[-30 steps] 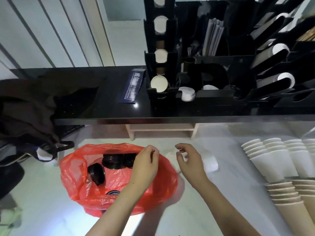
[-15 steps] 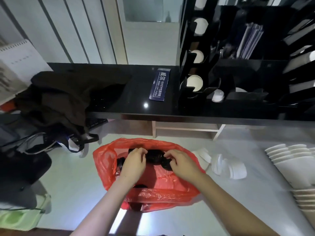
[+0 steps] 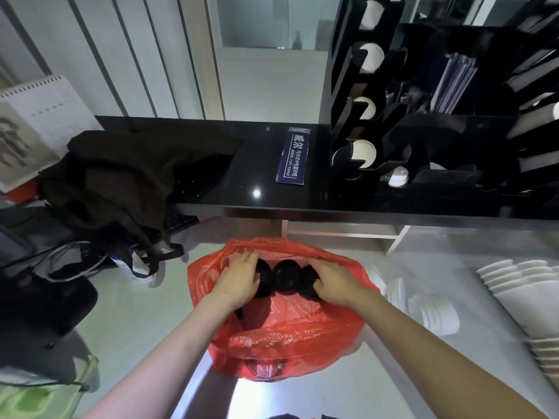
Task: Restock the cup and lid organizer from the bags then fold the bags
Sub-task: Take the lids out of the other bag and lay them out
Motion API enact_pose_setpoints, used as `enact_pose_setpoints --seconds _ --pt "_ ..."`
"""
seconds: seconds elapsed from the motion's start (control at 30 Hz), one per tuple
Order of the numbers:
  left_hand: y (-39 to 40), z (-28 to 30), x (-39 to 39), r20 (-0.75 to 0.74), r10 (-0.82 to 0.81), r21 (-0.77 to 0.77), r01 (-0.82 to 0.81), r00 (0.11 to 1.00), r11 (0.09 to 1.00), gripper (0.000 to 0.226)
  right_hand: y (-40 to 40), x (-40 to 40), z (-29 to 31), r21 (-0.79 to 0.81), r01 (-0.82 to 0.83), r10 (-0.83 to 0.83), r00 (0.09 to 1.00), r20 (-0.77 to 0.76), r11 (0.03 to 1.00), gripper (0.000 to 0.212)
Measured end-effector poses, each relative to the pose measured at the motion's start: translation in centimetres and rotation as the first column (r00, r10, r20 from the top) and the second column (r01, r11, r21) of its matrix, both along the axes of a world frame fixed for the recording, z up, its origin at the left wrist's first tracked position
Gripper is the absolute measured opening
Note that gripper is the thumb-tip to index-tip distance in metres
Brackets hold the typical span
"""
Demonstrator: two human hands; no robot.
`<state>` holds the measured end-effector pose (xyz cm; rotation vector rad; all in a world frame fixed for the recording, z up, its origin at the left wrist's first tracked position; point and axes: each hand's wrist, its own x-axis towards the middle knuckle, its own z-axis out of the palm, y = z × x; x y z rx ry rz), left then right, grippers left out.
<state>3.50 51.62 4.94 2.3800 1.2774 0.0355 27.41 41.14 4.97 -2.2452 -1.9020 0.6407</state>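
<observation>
A red plastic bag (image 3: 290, 337) lies open on the pale table in front of me. Inside its mouth sits a row of black lids (image 3: 284, 278). My left hand (image 3: 239, 278) grips the left end of that row, fingers curled over the lids. My right hand (image 3: 334, 282) grips the right end. The black cup and lid organizer (image 3: 423, 140) stands on the black shelf above, with white cups (image 3: 367, 152) in its left column. More black lids show through the bag's lower part (image 3: 263, 365).
White lids (image 3: 429, 313) lie right of the bag, and stacks of white paper cups (image 3: 520, 285) lie at the far right. A dark cloth bag (image 3: 127, 182) hangs off the shelf's left end. A blue paper label (image 3: 293, 155) lies on the shelf.
Both hands went down from above the bag into its mouth and closed on the row of black lids. My view swung left and down.
</observation>
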Motion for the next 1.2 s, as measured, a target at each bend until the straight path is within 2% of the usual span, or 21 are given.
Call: enact_pose_setpoints --seconds 0.07,0.17,0.23,0.4,0.63,0.73,0.83,0.9,1.0,1.2 --pt "0.3 -0.2 0.2 -0.029 -0.026 0.003 0.026 0.999 1.0 0.063 0.2 0.4 0.2 -0.051 0.004 -0.002 0.999 0.039 0.999 0.065" --pt "0.2 0.0 1.0 -0.04 -0.075 0.093 0.079 0.996 0.993 0.055 0.6 0.8 -0.2 -0.077 0.004 0.005 0.993 0.115 0.997 0.065" --pt "-0.1 0.5 1.9 -0.075 -0.108 0.103 0.116 0.991 0.988 0.053 0.8 0.9 -0.3 -0.055 0.055 -0.046 0.988 0.145 0.997 0.057" --pt "-1.4 -0.3 4.6 -0.181 -0.201 0.105 0.222 0.963 0.969 0.048 1.1 1.9 -0.9 -0.08 0.211 -0.202 0.973 0.116 0.974 0.031" --pt "-2.9 -1.9 8.0 -0.298 -0.178 0.1 0.216 0.938 0.971 0.037 0.3 2.9 -2.6 -0.179 0.282 -0.273 0.959 0.071 0.943 0.024" --pt "-3.2 -2.6 8.8 -0.281 -0.165 0.084 0.195 0.945 0.977 0.039 0.4 3.3 -3.3 -0.213 0.251 -0.256 0.967 0.004 0.944 0.03" --pt "-4.0 -3.4 9.3 -0.232 -0.135 0.016 0.142 0.963 0.99 0.052 0.2 3.7 -3.6 -0.201 0.198 -0.213 0.976 -0.055 0.959 0.043" --pt "-4.6 -3.9 9.6 -0.19 -0.098 -0.001 0.1 0.977 0.995 0.055 -0.2 3.8 -3.4 -0.167 0.207 -0.22 0.974 -0.059 0.964 0.04" --pt "-5.4 -4.5 10.1 -0.114 -0.061 0.001 0.061 0.992 0.998 0.049 -1.0 3.8 -3.4 -0.168 0.203 -0.211 0.977 -0.033 0.965 0.024" --pt "-6.6 -5.4 10.4 -0.026 -0.028 -0.002 0.028 0.999 1.0 0.035 -2.3 4.6 -4.3 -0.135 0.241 -0.25 0.967 -0.052 0.961 0.028"
